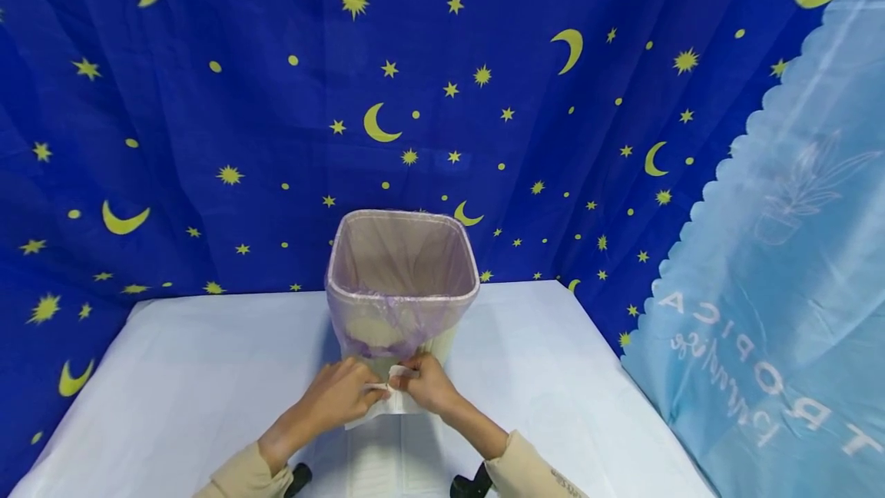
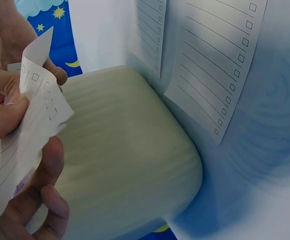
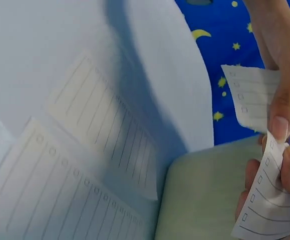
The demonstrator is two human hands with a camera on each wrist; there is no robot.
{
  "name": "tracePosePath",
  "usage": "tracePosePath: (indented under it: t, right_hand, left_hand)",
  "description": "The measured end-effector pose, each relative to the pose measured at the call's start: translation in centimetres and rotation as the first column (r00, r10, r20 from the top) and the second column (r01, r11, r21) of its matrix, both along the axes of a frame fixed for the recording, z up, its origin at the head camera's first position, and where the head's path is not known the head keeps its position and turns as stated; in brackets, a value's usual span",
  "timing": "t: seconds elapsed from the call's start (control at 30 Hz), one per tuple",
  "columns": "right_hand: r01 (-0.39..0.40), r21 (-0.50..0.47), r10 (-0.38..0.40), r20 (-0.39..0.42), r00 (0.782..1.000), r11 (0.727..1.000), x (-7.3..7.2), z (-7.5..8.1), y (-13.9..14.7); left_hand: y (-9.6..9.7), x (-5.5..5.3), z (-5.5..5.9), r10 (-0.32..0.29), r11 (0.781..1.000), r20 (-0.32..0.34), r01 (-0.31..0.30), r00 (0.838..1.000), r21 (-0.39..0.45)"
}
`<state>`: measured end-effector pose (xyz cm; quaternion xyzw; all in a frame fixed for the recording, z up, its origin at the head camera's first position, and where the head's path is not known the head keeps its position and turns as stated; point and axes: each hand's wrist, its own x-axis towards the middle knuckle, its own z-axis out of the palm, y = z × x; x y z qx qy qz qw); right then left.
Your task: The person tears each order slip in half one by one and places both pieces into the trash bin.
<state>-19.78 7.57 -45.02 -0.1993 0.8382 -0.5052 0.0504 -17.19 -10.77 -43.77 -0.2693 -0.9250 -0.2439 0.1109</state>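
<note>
Head view: a pale bin [image 1: 401, 298] stands upright toward the far edge of the white counter [image 1: 228, 375], translucent purple liner [image 1: 394, 321] draped over its rim. On the near side of it, left hand [image 1: 342, 390] and right hand [image 1: 430, 386] nearly meet, fingers curled, each pinching the paper [image 1: 401, 404] held between them. Ruled sheets [image 1: 374, 459] lie nearer the person. A light-blue hanging [image 1: 781, 252] on the right carries mirrored capitals, TROPICA, with script probably reading "Paradise"; the sleeve [image 1: 535, 471] on the right has small marks, not legible. Far curtain [image 1: 276, 137]: moons and stars, no words seen. Left wrist view: the paper bends up between the fingers, one edge ragged; printed lines, each with a little box. No handwriting or brand made out. Right wrist view: the paper parts into two flaps near the thumbs; purple shows behind, source unclear. My reading: tearing is under way; next move wants both pinches firm while the halves are drawn apart.
</note>
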Motion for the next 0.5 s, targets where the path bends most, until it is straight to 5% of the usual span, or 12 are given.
tracePosePath:
  t: [0.27, 0.5]
  right_hand:
    - [-0.121, 0.154, 0.15, -0.188, 0.971, 0.981, -0.2, -0.46, 0.49]
    - [-0.17, 0.338, 0.264, -0.256, 0.93, 0.926, 0.52, 0.53, 0.61]
  left_hand:
    - [0.05, 0.12, 0.25, 0.05, 0.998, 0.244, -0.055, 0.968, 0.015]
    - [-0.37, -0.05, -0.22, 0.023, 1.0, 0.252, -0.024, 0.967, 0.001]
